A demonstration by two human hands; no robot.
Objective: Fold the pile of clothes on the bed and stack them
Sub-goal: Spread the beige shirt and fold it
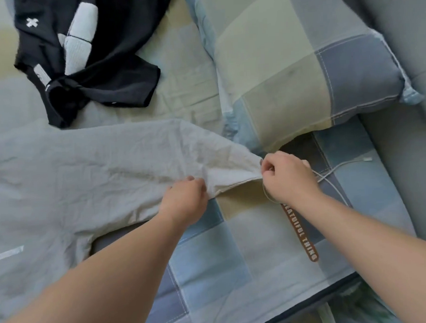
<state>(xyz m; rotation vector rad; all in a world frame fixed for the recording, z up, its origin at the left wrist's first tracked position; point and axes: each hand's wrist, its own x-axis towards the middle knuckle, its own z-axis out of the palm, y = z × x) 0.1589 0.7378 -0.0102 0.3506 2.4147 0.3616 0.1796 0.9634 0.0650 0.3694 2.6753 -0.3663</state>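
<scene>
Fingers (268, 167) of the right hand (289, 177) were curled tight, pinching one corner of the sleeve hem of the pale grey shirt (86, 181); the left hand (184, 203) pinched the other corner, the hem drawn between them. The shirt lay spread and wrinkled on the bed (223, 258), reaching off to the left. Near the right wrist a white cable (337, 170) and a brown label (302, 235) lay on the checked sheet. A checked pillow (288, 72) sat beyond the hands, and a crumpled black garment (92, 56) lay well apart, far left
</scene>
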